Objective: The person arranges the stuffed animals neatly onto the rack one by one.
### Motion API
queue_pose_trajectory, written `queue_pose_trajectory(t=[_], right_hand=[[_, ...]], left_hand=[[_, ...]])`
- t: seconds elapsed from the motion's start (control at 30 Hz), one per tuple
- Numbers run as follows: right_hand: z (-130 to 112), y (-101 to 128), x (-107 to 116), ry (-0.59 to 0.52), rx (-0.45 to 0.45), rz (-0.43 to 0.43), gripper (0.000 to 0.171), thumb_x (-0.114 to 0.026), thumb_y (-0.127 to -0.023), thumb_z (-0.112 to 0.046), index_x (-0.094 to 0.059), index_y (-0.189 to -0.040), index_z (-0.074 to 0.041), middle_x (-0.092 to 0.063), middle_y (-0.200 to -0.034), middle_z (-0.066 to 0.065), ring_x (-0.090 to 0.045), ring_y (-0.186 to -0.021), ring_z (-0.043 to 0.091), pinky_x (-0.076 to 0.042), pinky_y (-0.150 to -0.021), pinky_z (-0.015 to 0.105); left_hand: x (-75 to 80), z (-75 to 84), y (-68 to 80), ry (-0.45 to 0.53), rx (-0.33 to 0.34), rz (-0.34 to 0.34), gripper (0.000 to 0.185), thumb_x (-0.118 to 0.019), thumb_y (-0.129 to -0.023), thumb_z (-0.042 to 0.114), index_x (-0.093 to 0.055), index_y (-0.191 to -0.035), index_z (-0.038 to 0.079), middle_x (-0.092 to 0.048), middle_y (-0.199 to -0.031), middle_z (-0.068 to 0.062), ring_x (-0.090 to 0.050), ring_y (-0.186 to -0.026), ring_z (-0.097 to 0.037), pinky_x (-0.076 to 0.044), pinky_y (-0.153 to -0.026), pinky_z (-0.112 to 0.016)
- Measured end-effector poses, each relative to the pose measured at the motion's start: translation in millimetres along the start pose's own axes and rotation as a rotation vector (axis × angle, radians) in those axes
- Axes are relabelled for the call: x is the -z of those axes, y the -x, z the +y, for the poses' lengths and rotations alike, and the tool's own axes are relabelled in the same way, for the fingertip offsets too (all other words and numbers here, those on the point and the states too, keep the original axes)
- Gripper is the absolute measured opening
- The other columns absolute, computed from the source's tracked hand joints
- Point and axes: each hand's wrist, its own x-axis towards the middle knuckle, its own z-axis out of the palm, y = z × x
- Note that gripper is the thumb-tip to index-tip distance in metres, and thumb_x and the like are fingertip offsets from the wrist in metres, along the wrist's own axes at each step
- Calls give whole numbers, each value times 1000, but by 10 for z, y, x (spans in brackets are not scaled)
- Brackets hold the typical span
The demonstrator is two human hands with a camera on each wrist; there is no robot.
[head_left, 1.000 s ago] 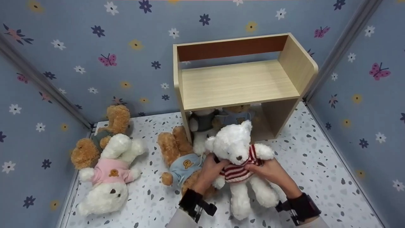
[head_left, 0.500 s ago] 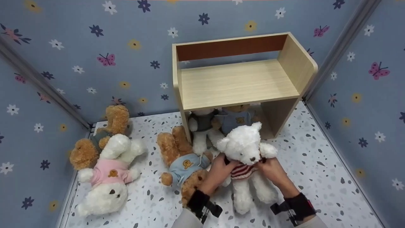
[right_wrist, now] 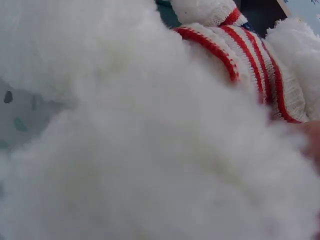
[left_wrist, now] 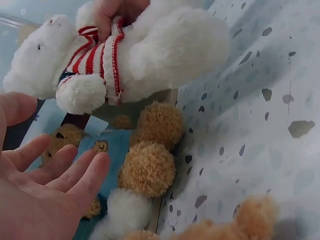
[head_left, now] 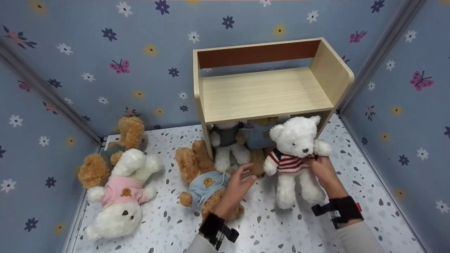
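Note:
A white teddy bear in a red-and-white striped sweater (head_left: pixel 296 154) (left_wrist: pixel 125 55) (right_wrist: pixel 165 130) is held upright at the front right of the wooden shelf (head_left: pixel 267 93). My right hand (head_left: pixel 321 168) grips it by the body under its arm. My left hand (head_left: pixel 237 184) (left_wrist: pixel 45 185) is off the bear, fingers spread and empty, above a brown bear in a blue shirt (head_left: pixel 204 182) lying on the floor. Under the shelf sit a white bear in a grey top (head_left: pixel 226 142) and a brown bear in blue (head_left: pixel 260 135), partly hidden by the striped bear.
At the left lie a white bear in a pink shirt (head_left: pixel 121 195) and a brown bear (head_left: pixel 116 149) behind it. Flowered blue walls (head_left: pixel 404 88) close in three sides. The speckled floor (head_left: pixel 351 196) spreads to the right.
The striped bear has moved up and right toward the shelf's lower opening. My left hand let go of it and drew back open; my right hand kept its hold.

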Motion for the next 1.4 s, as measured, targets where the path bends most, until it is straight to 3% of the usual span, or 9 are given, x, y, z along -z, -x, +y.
queue_pose_trajectory(t=[0.1,0.27,0.4,0.6,0.73,0.93,1.2,1.3,1.4], right_hand=[[-2,-168,3,20,2,36,51,-58,-92,-2,-40,-139,3,-47,-132,18,-44,-119,21,-31,-106,34],[11,-412,-57,-14,-35,115,48,-49,-94,-1,-37,-141,1,-43,-137,15,-40,-121,20,-35,-99,29],[-2,-556,-116,-59,-21,185,47,-49,-97,-6,-37,-142,-1,-42,-139,13,-41,-119,17,-37,-92,26],[0,-720,-208,-102,45,259,52,-51,-99,-13,-35,-147,-4,-41,-145,10,-38,-126,14,-34,-101,25],[12,-816,-276,-125,82,310,50,-52,-98,-10,-38,-145,-2,-44,-141,11,-41,-122,15,-37,-97,25],[52,-995,-341,-135,107,351,50,-47,-97,-4,-35,-146,1,-40,-146,14,-35,-131,16,-30,-106,24],[40,-1163,-356,-26,-34,285,53,-35,-98,-4,-29,-150,-3,-36,-147,13,-36,-128,18,-32,-103,26],[27,-1211,-367,135,-24,290,48,-35,-99,-7,-36,-146,0,-43,-142,17,-42,-123,22,-36,-100,30],[21,-1228,-402,384,-3,319,36,-39,-99,-10,-55,-126,8,-57,-121,25,-54,-105,30,-44,-88,40]], left_hand=[[69,-82,6,-28,18,36,42,-58,-99,25,-48,-139,17,-44,-143,-8,-45,-130,-27,-44,-100,-36],[174,-143,26,-15,32,63,43,-54,-101,16,-43,-141,8,-44,-142,-15,-44,-131,-31,-43,-101,-38],[218,-26,80,1,31,66,44,-51,-101,9,-40,-142,0,-43,-140,-22,-44,-129,-36,-43,-101,-42],[227,88,119,-5,23,68,41,-51,-100,5,-42,-139,-3,-46,-136,-23,-46,-127,-38,-44,-99,-40],[245,-81,81,8,35,74,42,-52,-100,7,-42,-140,0,-44,-139,-23,-46,-128,-36,-44,-100,-40],[264,-259,39,-2,40,89,43,-53,-100,13,-43,-141,5,-44,-141,-18,-46,-128,-32,-44,-100,-38],[262,-273,61,-25,14,81,42,-55,-100,14,-44,-139,4,-45,-138,-18,-46,-128,-33,-45,-99,-36],[261,-272,71,-10,17,84,42,-55,-100,16,-44,-139,5,-45,-139,-15,-45,-129,-33,-44,-99,-35],[260,-274,83,-7,22,94,41,-56,-100,17,-46,-138,7,-46,-139,-12,-45,-129,-34,-44,-100,-36]])
